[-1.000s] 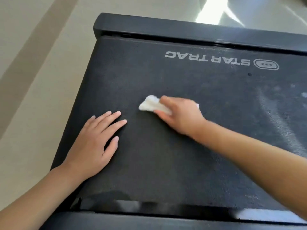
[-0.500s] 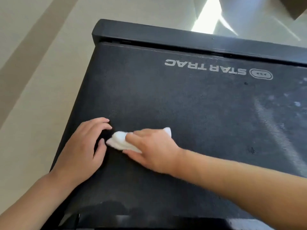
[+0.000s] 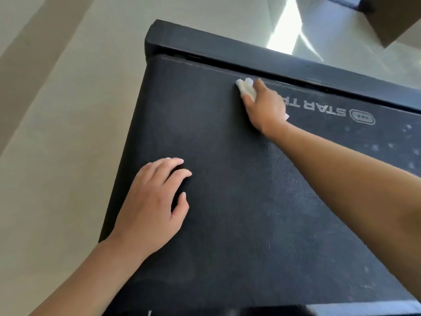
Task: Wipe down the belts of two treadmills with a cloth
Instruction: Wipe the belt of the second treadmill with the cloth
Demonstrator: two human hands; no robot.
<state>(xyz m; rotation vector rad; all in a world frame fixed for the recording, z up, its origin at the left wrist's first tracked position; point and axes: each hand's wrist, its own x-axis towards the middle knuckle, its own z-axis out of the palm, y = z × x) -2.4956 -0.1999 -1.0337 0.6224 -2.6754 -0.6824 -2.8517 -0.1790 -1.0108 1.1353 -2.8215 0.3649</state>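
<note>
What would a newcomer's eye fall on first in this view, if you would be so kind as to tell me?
First the small white cloth, bright against the black treadmill belt, pressed near the belt's far edge by the right hand. Next the left hand, resting with curled fingers on the belt near its left edge, closer to the camera. Then the white STAR TRAC lettering, partly hidden by the right hand, and pale specks further right.

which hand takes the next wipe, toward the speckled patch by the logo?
Right. The right hand already grips the cloth on the belt, near the speckles. The left hand rests at the opposite edge, holding nothing.
</note>
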